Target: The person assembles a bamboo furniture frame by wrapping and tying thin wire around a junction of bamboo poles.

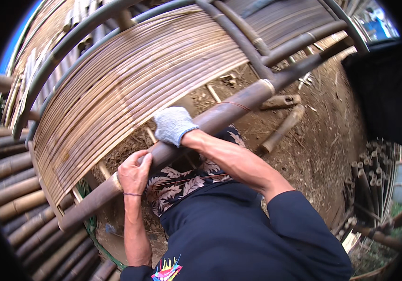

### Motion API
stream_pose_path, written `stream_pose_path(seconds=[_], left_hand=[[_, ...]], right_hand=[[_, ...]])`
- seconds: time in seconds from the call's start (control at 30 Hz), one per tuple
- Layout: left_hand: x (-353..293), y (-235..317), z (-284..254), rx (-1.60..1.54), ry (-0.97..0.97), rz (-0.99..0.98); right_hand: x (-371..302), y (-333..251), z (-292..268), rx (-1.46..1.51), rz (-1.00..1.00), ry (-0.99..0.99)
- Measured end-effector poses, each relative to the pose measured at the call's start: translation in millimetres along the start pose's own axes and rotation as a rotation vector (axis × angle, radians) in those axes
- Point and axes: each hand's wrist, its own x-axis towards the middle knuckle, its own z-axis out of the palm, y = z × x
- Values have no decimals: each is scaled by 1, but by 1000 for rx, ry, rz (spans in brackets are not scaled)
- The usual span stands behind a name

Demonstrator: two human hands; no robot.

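Observation:
A thick brown bamboo pole point(224, 112) slants across my lap, along the near edge of a bamboo bench frame. Bare, my left hand point(133, 174) grips the pole near a pale joint, its thumb and forefinger bent together on top. My right hand point(173, 125), in a grey-white knit glove, is closed over the pole a little farther up, wrist bent; its fingertips are hidden on the far side. Beyond both hands lies a panel of narrow bamboo slats point(135, 89). A thin reddish strand rings the pole to the right of the glove.
Short bamboo offcuts point(283, 126) lie on the brown dirt ground point(313, 154) at the right. Stacked bamboo poles point(23, 206) fill the left side. Bundled bamboo point(374, 173) stands at the far right, below a dark cloth point(383, 89). A curved bamboo rail point(60, 51) bounds the bench's far side.

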Motion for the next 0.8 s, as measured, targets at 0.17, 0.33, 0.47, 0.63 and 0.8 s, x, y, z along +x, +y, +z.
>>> stream_pose_path(seconds=[0.17, 0.33, 0.47, 0.63, 0.8], left_hand=[[34, -8, -2, 65, -310, 285], [38, 25, -14, 354, -458, 197], [33, 10, -11, 255, -420, 177], [27, 13, -5, 210, -347, 228], [28, 6, -3, 218, -341, 215]], right_hand=[[-33, 5, -18, -34, -42, 161], [-132, 43, -67, 363, -280, 440], [-310, 117, -47, 432, 555, 97], [-575, 118, 8, 1040, 1953, -450], [-555, 111, 22, 930, 1725, -147]])
